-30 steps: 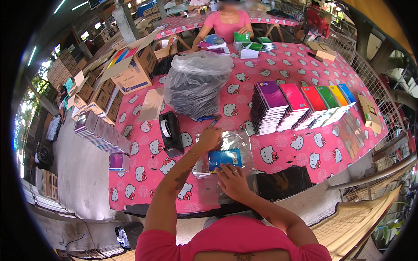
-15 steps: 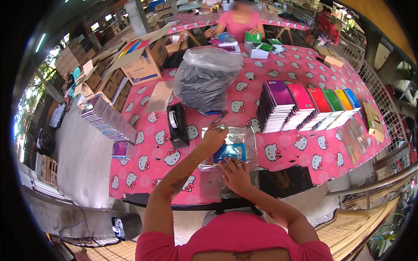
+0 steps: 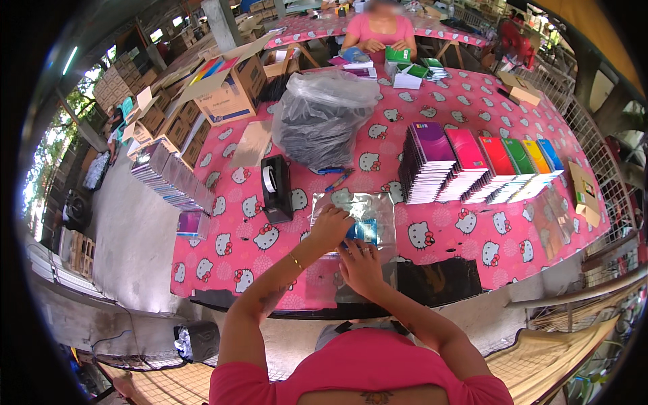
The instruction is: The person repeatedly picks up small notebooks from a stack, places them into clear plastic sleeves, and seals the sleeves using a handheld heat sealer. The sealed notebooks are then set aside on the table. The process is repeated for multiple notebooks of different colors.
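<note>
A small blue spiral notebook (image 3: 366, 231) lies with a clear plastic bag (image 3: 381, 206) at the near middle of the table; whether it is inside the bag, I cannot tell. My left hand (image 3: 329, 227) covers the notebook's left part, fingers curled down on it and the tips hidden. Along the near edge of the notebook rests my right hand (image 3: 361, 265), its fingers somewhat apart. To the left of my hands stands a black tape dispenser (image 3: 276, 189). Pens (image 3: 339, 181) lie just beyond the bag.
Stacked spiral notebooks (image 3: 432, 162) in several colours stand at right. A large plastic bag (image 3: 324, 121) of dark contents sits further back, near an open carton (image 3: 229, 94). Clear-cased stacks (image 3: 169, 175) line the left edge. Opposite, a person (image 3: 381, 34) handles green notebooks (image 3: 397, 55).
My left hand has come nearer from the bag's far left part and now covers the notebook's left side. Across the table, the other person's hands have drawn closer together.
</note>
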`<state>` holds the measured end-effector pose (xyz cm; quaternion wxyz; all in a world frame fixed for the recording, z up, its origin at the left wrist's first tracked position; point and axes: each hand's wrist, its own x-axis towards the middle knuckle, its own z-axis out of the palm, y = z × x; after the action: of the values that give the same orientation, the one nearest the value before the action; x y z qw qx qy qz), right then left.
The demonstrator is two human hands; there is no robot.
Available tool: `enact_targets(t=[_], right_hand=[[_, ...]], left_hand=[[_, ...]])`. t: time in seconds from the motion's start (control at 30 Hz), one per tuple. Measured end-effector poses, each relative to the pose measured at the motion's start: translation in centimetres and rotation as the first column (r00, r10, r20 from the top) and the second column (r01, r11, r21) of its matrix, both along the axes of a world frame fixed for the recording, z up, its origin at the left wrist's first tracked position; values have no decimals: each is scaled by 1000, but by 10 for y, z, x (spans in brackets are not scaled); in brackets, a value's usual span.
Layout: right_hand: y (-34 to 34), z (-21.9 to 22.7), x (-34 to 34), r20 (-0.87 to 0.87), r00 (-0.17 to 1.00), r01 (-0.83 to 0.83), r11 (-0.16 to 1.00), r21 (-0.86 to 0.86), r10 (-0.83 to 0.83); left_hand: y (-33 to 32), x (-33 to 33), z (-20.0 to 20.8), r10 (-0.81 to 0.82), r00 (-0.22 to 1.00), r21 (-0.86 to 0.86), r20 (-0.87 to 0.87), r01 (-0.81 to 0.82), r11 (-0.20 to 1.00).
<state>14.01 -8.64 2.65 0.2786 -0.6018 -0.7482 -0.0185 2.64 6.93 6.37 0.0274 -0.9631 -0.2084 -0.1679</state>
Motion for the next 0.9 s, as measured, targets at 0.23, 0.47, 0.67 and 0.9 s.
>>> enact_targets(t=[0.23, 0.47, 0.67, 0.9], right_hand=[[7, -22, 11, 38, 997, -60, 994, -86, 64], [15, -26, 24, -551, 834, -88, 983, -160, -15], [22, 54, 46, 180, 982, -67, 995, 72, 53], [25, 14, 50, 302, 951, -30, 992, -119, 65]], left_hand=[[-47, 2, -33, 236, 967, -154, 95, -220, 963], [-56, 4, 4, 351, 936, -517, 18, -292, 805], [-71, 2, -48, 265, 956, -93, 129, -254, 963], [-27, 22, 33, 391, 919, -479, -57, -369, 796]])
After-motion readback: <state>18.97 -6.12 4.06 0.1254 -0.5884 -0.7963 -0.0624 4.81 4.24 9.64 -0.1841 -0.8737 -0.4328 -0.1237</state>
